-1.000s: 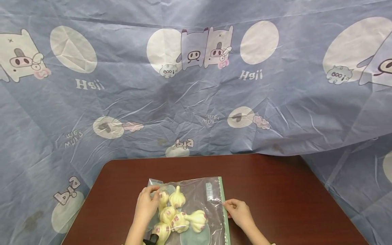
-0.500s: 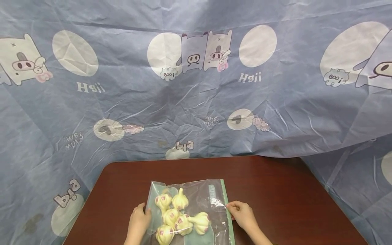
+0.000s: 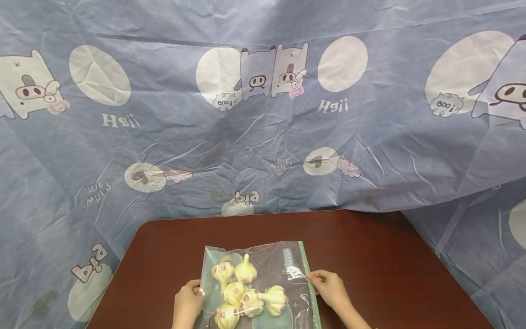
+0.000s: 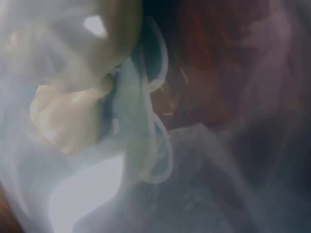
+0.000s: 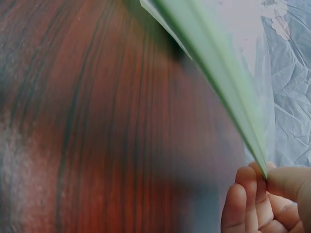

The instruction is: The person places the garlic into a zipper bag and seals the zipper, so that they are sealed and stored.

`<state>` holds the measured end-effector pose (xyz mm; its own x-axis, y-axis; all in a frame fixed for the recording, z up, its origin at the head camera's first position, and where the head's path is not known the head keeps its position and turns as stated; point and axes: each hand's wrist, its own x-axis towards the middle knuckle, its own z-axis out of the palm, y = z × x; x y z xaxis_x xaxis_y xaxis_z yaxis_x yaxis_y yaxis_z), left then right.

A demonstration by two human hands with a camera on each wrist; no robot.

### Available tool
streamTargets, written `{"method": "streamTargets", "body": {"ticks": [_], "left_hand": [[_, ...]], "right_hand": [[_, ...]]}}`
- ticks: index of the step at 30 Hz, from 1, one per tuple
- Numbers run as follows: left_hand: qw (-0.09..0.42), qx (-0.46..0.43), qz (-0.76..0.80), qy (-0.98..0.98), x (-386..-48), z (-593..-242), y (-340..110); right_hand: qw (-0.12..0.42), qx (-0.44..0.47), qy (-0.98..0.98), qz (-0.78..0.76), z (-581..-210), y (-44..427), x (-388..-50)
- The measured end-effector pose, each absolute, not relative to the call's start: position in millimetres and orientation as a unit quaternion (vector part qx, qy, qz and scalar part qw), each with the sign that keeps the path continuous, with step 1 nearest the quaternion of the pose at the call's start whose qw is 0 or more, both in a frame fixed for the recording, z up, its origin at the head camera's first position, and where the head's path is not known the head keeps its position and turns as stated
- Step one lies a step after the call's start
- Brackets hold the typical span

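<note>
A clear zip bag (image 3: 267,265) with a green strip along its right edge holds several garlic bulbs (image 3: 245,270). My right hand (image 3: 330,288) pinches the green strip near its middle; in the right wrist view, the thumb and fingertips (image 5: 245,179) meet at that strip. At the bag's left edge my left hand (image 3: 188,302) grips the plastic with curled fingers, partly hidden by the bag. The left wrist view looks through blurred plastic at a garlic bulb (image 4: 70,119). The lower end of the bag runs out of the head view.
The bag is over a dark red-brown wooden table (image 3: 370,256). Behind the table hangs a blue-grey cloth (image 3: 263,137) with cartoon pig prints, and it also surrounds both sides.
The left hand has come down from the bag's upper left corner to its left edge. The bag, bulbs and right hand have shifted slightly right in the head view.
</note>
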<state>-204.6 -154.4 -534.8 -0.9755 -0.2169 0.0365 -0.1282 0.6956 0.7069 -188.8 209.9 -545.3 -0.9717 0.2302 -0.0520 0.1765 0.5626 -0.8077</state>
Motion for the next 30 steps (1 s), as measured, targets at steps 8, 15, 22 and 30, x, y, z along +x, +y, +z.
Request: {"method": "streamTargets", "body": {"ticks": [8, 15, 22, 30], "left_hand": [[0.059, 0.087, -0.377, -0.92, -206, -536, -153], [0.042, 0.084, -0.384, -0.919, -207, -537, -151], [0.024, 0.088, -0.379, -0.921, -206, -530, -151], [0.012, 0.097, -0.371, -0.923, -205, -501, -145]], "right_hand": [[0.03, -0.109, -0.889, 0.444, -545, 213, -190], [0.037, -0.111, -0.889, 0.442, -546, 216, -192], [0.034, -0.114, -0.885, 0.449, -543, 219, -193], [0.076, -0.11, -0.901, 0.413, -518, 223, -192]]}}
